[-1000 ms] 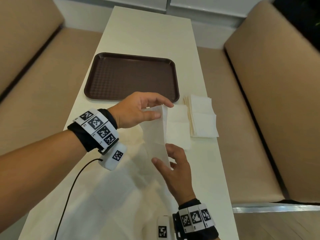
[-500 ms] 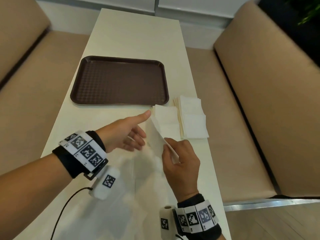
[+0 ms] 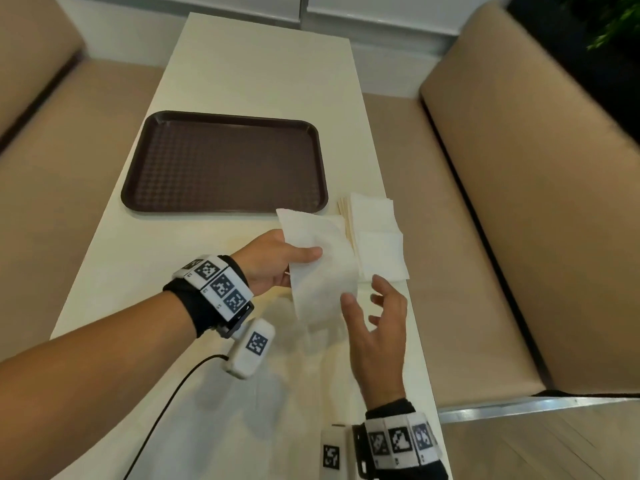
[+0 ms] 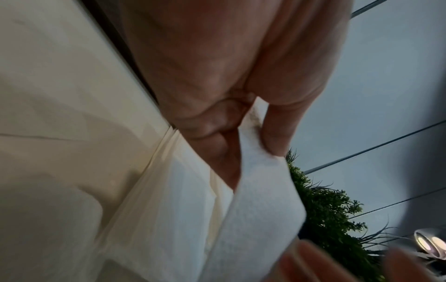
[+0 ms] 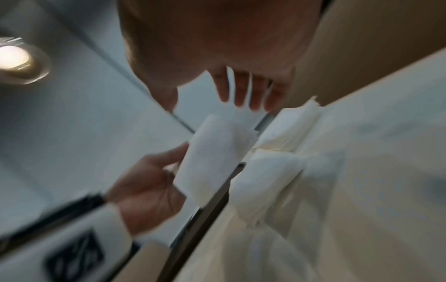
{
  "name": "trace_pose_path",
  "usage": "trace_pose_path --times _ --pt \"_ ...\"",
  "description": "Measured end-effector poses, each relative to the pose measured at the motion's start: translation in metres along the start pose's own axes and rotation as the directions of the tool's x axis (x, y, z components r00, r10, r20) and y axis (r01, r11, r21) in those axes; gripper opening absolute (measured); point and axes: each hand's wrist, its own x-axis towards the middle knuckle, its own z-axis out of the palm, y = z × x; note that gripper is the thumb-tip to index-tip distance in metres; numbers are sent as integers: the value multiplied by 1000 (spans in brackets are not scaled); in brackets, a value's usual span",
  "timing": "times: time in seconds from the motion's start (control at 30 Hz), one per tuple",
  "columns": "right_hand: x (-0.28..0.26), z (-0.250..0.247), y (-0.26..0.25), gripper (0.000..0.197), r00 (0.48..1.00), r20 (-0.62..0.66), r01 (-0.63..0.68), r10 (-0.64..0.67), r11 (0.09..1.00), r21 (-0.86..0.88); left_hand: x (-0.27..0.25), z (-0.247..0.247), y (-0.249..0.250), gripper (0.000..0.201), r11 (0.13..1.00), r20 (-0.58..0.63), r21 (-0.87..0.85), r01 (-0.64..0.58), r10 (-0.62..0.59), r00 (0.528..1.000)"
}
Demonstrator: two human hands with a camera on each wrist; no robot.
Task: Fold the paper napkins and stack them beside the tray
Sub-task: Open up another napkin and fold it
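My left hand (image 3: 277,259) pinches a folded white napkin (image 3: 318,268) between thumb and fingers, holding it in the air just in front of the brown tray (image 3: 225,164). The left wrist view shows the same napkin (image 4: 255,200) clamped under the thumb. My right hand (image 3: 377,323) hovers with spread, relaxed fingers beside the napkin's near edge and holds nothing. In the right wrist view the napkin (image 5: 212,158) hangs from the left hand (image 5: 149,188). A pile of white napkins (image 3: 377,237) lies on the table to the right of the tray's near corner.
The cream table (image 3: 249,71) is narrow, with tan bench seats (image 3: 519,202) on both sides. A black cable (image 3: 166,407) trails from my left wrist over the table's near part. The pile sits close to the table's right edge.
The napkin has passed from my right hand to my left, which now pinches it. My right hand has let go and opened its fingers. The napkin now faces up, nearer the tray.
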Motion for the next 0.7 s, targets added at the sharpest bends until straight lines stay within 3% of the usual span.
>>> trace_pose_path --times 0.07,0.17,0.23,0.37,0.5,0.7 --pt "14 -2 5 51 964 125 -248 234 963 103 7 3 1 32 1000 47 7 -22 21 999" --pt "31 -1 12 23 905 234 -394 354 906 156 22 3 1 34 999 103 19 -34 32 994" --pt "38 0 15 11 900 223 -411 374 899 153 34 -1 3 34 999 82 18 -45 43 996" --pt "48 7 17 16 878 205 -463 433 877 127 63 -13 7 24 995 -86 57 -87 92 992" --pt "55 12 20 17 845 219 -516 487 852 94 95 -24 4 14 953 -225 296 -64 135 965" --pt "60 16 28 27 836 192 -524 514 851 2 114 -25 -3 10 808 -290 585 -69 288 913"
